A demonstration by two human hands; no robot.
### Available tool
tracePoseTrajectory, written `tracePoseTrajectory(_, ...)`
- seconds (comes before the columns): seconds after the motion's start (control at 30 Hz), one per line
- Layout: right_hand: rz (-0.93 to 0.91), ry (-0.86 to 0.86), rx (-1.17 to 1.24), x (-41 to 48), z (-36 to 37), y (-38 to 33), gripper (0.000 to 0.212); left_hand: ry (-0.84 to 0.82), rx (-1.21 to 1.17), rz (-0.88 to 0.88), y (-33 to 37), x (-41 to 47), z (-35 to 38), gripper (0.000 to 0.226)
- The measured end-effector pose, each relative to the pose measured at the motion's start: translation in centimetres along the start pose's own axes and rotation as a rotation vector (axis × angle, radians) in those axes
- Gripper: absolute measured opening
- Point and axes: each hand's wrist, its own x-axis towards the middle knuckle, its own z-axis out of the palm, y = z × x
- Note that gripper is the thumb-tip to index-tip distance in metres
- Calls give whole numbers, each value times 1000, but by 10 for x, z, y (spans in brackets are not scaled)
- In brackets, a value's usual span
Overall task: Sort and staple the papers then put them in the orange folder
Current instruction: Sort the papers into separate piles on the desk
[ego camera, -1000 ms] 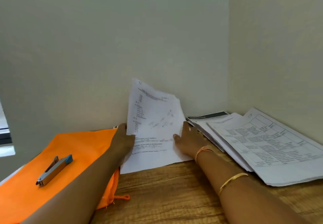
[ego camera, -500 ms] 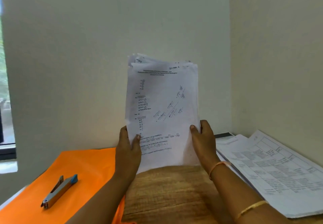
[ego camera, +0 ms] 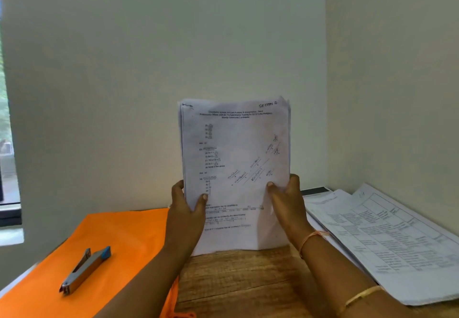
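Observation:
A stack of printed white papers (ego camera: 236,158) stands upright on its bottom edge on the wooden desk (ego camera: 243,283), facing me. My left hand (ego camera: 186,208) grips its left edge, thumb on the front page. On the right edge, my right hand (ego camera: 285,201) holds it the same way. The orange folder (ego camera: 104,238) lies flat at the left. A grey stapler (ego camera: 85,269) with a blue tip rests on the folder, apart from both hands.
More printed sheets (ego camera: 387,240) lie fanned out on the desk at the right, against the side wall. The desk sits in a corner of two pale walls. A window edge (ego camera: 7,168) shows at far left.
The papers went from lying tilted on the desk to standing upright between both hands. They have since been squared up so their top edges line up.

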Motion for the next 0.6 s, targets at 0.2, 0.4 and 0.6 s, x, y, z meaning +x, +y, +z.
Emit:
tracePoseTrajectory(0.2, -35, 42, -48, 1, -2, -1, 21, -8, 56, 30, 0, 0, 1, 15)
tracePoseTrajectory(0.4, -14, 20, -69, -1, -3, 2, 8, -32, 66, 30, -5, -3, 3, 11)
tracePoseTrajectory(0.6, 27, -3, -89, -2, -3, 6, 6, -74, 107, -39, -9, -5, 3, 13)
